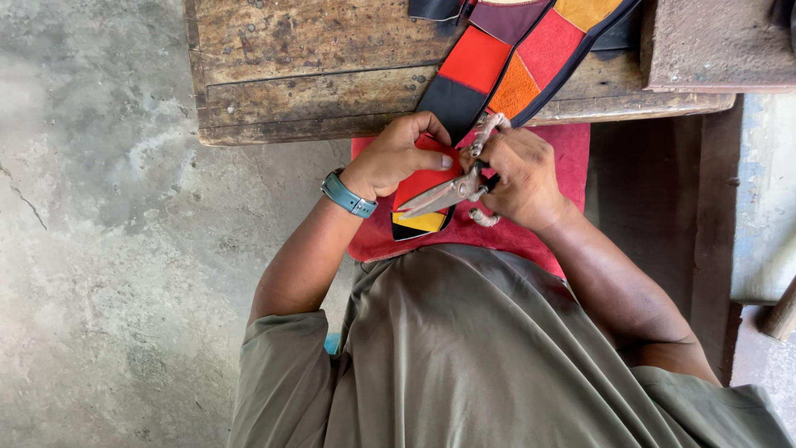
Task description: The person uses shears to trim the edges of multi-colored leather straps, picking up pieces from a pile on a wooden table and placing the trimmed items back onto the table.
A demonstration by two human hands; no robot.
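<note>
Head view, looking down at the lap. Left hand (396, 158) pinches the near end of a patchwork strap (497, 70), thumb on top over a red patch, fingers curled under: clamped on the strap. Teal watch (348, 195) on that wrist. Right hand (521, 178) is wrapped around the handles of heavy metal shears (448, 192): clamped on them. Blades point toward the left hand and lie across the strap's red patch, tips just short of the left thumb; cannot tell if the blades are apart or closed, they read as nearly together.

Strap location: the long axis runs diagonally from the lap up and away to the right, over the edge of the worn wooden worktop (315, 75) and out of frame at top. Patches of red, orange, dark maroon, black and yellow, with dark edging. The near end, with a yellow patch, rests on a red cloth (572, 149) spread over the lap.

Key relation: shears cross the strap roughly square to its long axis, near its free end. Left hand sits on the strap just beside the blades; right hand is just off the strap's right edge. Both hands are close, nearly touching at the pivot. Concrete floor (99, 249) at left.
</note>
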